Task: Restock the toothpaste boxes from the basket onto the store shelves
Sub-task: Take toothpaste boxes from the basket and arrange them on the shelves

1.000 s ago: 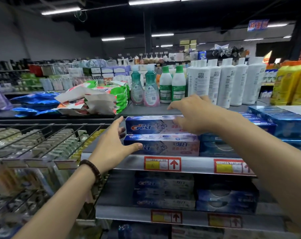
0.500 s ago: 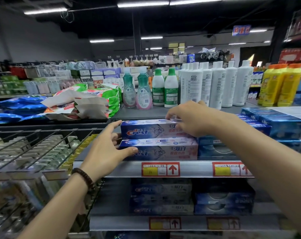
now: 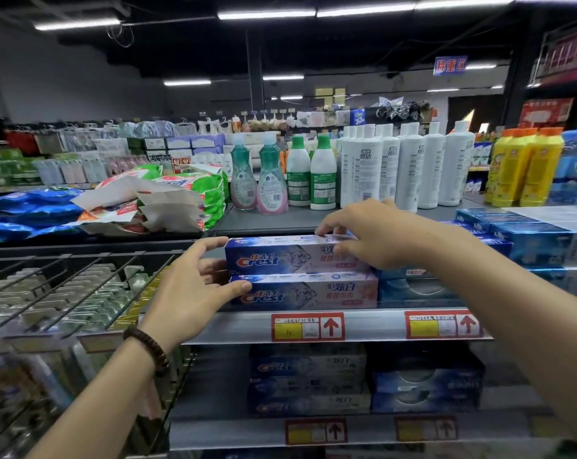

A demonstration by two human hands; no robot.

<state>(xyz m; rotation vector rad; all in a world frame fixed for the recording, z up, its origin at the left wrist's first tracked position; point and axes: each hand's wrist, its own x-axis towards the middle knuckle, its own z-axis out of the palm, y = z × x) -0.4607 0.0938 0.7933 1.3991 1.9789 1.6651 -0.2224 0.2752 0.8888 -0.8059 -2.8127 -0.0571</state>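
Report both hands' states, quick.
Left hand: open, fingers resting against the left ends of the two stacked blue-and-pink cardboard Crest toothpaste boxes.
Right hand: grips the upper box.

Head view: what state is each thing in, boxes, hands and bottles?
upper Crest box: flat atop the lower one
lower Crest box: flat on the shelf
left hand: fingers straight, touching both boxes' left ends
right hand: pinches upper Crest box
white bottles: upright, capped
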